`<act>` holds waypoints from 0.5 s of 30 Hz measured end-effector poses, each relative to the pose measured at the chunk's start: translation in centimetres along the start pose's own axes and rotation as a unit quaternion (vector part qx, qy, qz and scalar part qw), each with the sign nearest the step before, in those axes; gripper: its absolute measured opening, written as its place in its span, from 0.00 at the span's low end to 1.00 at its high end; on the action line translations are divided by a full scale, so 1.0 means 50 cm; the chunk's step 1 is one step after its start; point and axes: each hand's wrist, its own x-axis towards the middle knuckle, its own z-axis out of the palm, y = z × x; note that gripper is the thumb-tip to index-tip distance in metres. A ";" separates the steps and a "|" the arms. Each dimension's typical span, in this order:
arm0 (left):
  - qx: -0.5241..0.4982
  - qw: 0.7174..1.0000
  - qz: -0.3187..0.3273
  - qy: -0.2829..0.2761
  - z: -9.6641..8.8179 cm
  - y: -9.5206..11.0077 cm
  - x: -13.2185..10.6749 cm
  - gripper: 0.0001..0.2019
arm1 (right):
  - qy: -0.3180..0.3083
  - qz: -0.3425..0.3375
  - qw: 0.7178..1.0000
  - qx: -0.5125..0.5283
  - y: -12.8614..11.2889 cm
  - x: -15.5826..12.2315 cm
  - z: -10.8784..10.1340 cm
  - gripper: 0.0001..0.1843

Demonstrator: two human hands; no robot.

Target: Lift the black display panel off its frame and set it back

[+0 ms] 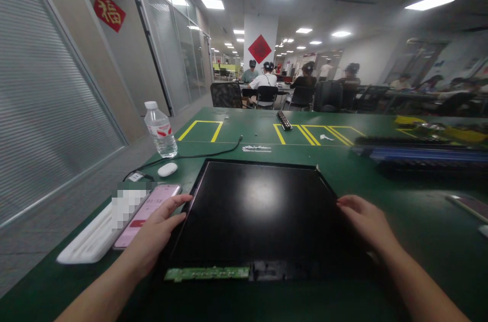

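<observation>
A black flat display panel (263, 210) lies face up in front of me, with a ceiling light mirrored in its glossy surface. Along its near edge a narrow green circuit board (208, 273) is exposed. My left hand (163, 223) grips the panel's left edge, thumb and fingers closed on it. On the opposite edge, my right hand (366, 218) has its fingers closed in the same way; its fingertips are partly hidden. Just left of my left hand, a phone (160, 200) with a lit pink screen rests against a white, partly blurred-out object (91, 235).
A water bottle (160, 131), a white oval case (168, 169) and a black cable (198, 155) lie on the left of the green table (320, 159). Dark and blue long parts (427, 154) are at right, near another phone (468, 206). People sit at desks beyond.
</observation>
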 end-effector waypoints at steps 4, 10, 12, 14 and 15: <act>-0.073 0.996 -0.041 -0.004 0.007 0.005 -0.001 0.25 | 0.005 -0.006 1.000 0.006 0.005 0.000 0.003 0.12; -0.118 0.987 -0.079 -0.080 -0.002 -0.002 0.005 0.52 | 0.007 -0.015 1.000 0.008 0.007 0.000 0.004 0.12; -0.109 0.986 -0.072 -0.099 -0.007 -0.010 0.010 0.55 | 0.006 -0.009 1.000 0.008 0.005 -0.001 0.003 0.12; -0.094 0.988 -0.051 -0.113 -0.012 -0.020 0.018 0.53 | 0.006 -0.004 1.000 0.010 0.003 -0.002 0.002 0.12; -0.087 0.989 -0.038 -0.116 -0.015 -0.026 0.022 0.51 | 0.006 -0.004 1.000 0.011 0.001 -0.002 0.001 0.12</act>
